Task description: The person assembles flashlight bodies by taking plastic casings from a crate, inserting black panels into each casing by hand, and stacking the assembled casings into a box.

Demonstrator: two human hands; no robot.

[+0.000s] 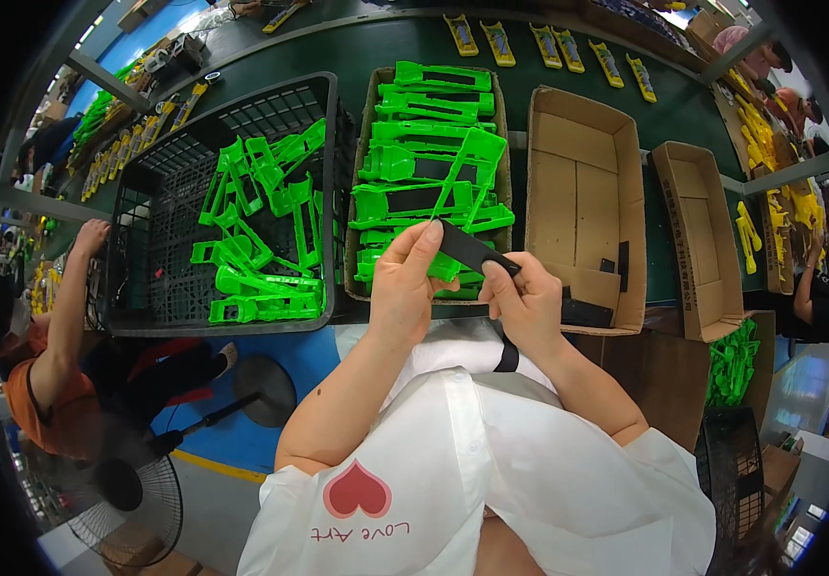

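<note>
A flat black strip [470,246] is held between my hands, slanting down to the right. My left hand [407,280] pinches its upper left end between thumb and fingers. At the lower right end, my right hand [528,300] is closed with thumb and fingertips on the strip. Just behind them stands a cardboard box of green plastic frames [421,168], several with black panels showing. One loose green frame [477,168] lies aslant on top of that pile. Some green plastic shows beside my left fingers; whether they touch it I cannot tell.
Left is a black plastic crate [160,322] with jumbled green frames [259,230]. To the right, an open carton [577,158] holds a few black strips [585,312], beside a narrower carton [688,206]. Yellow parts [549,46] line the far table. A co-worker's arm [67,307] reaches the crate.
</note>
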